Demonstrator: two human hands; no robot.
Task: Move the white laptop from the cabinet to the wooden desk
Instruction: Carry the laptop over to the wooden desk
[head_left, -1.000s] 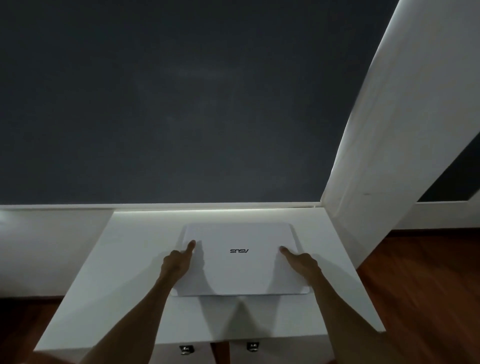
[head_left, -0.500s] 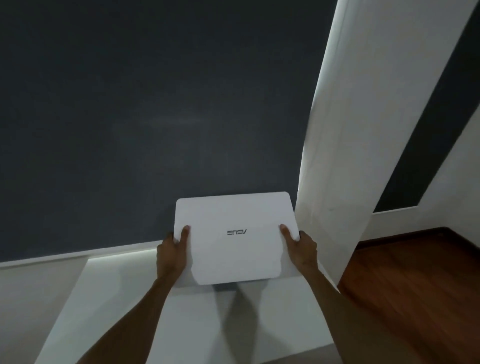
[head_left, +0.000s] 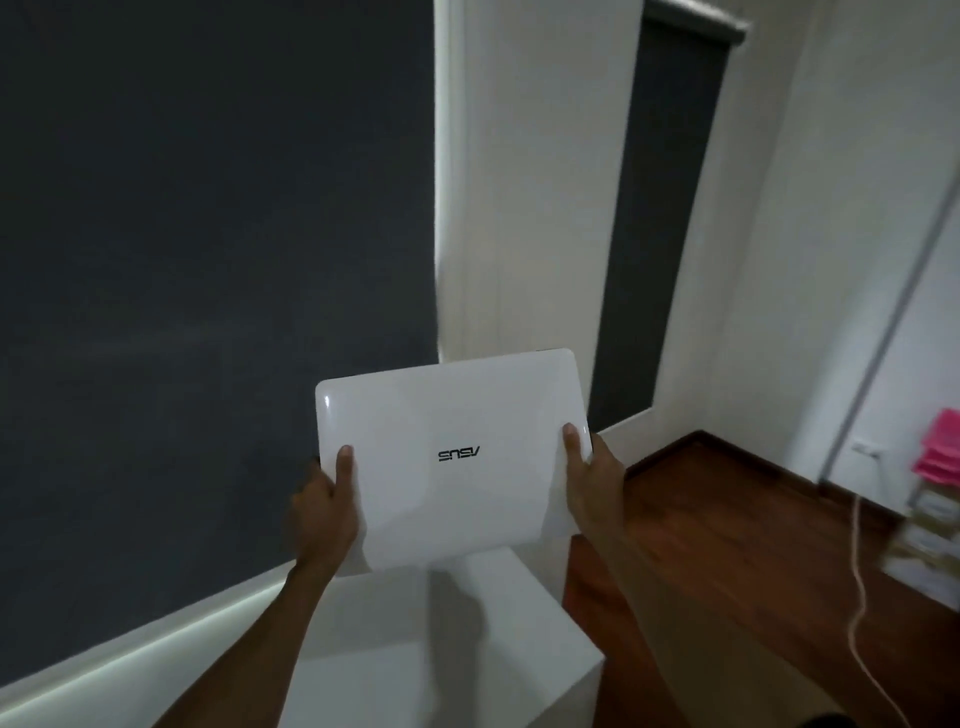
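The closed white laptop (head_left: 452, 457), its logo upside down to me, is held in the air above the white cabinet top (head_left: 447, 639). My left hand (head_left: 324, 512) grips its left edge with the thumb on the lid. My right hand (head_left: 589, 480) grips the right edge the same way. The laptop is clear of the cabinet and tilted a little, right side higher. No wooden desk is in view.
A dark wall panel (head_left: 208, 260) fills the left. A white pillar (head_left: 519, 182) stands behind the laptop. Wooden floor (head_left: 753, 561) spreads to the right, crossed by a thin pale cable (head_left: 857, 597). Pink trays (head_left: 943, 452) sit at the right edge.
Both hands went from resting on the lid to gripping its sides, then lifted the laptop off the cabinet. The view has swung to the right, showing more floor.
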